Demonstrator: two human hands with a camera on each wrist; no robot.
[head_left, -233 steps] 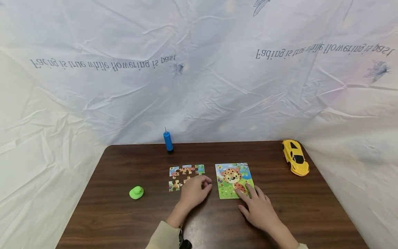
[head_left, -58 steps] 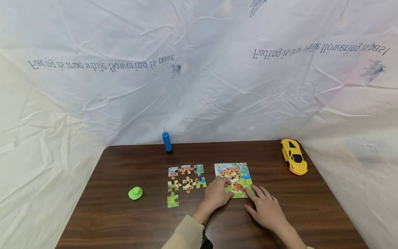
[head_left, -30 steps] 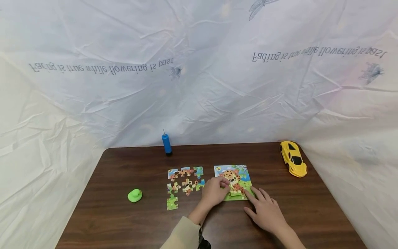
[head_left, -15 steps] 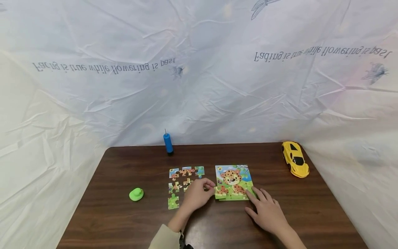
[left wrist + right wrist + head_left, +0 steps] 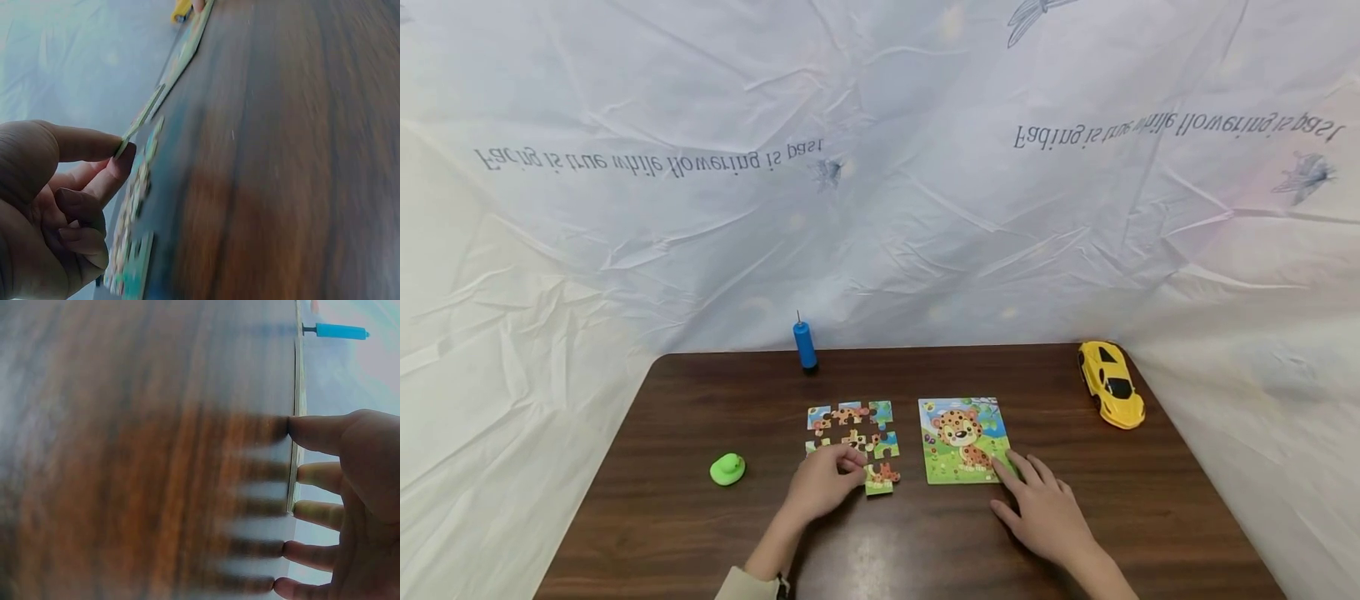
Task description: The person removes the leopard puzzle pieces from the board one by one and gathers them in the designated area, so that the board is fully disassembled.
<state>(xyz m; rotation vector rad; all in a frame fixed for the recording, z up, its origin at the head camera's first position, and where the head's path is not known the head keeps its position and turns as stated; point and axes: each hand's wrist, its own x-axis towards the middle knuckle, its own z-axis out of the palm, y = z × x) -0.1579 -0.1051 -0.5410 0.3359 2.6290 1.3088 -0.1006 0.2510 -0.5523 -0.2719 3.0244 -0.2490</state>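
My left hand point(image 5: 822, 485) pinches a jigsaw piece point(image 5: 880, 482) with spotted orange and green print between thumb and fingertip. The left wrist view shows this piece point(image 5: 141, 119) tilted, over the table. Just behind lie other jigsaw pieces point(image 5: 886, 445) in loose rows, partly covered by that hand. To their right is a leopard picture board point(image 5: 951, 460), flat on the table. My right hand point(image 5: 1043, 512) rests with spread fingers at the board's lower right corner. In the right wrist view, its fingertips point(image 5: 300, 427) touch down along the board's edge.
A green toy duck point(image 5: 727, 469) sits left of the pieces. At the back edge stands a blue hand pump point(image 5: 805, 346) with a thin needle. A yellow toy car point(image 5: 1111, 385) is at the back right of the brown table point(image 5: 700, 542).
My left hand took a jigsaw piece from over the board and carried it left to the front of the rows. A green lower-left piece was added earlier. My right hand stays at the board.
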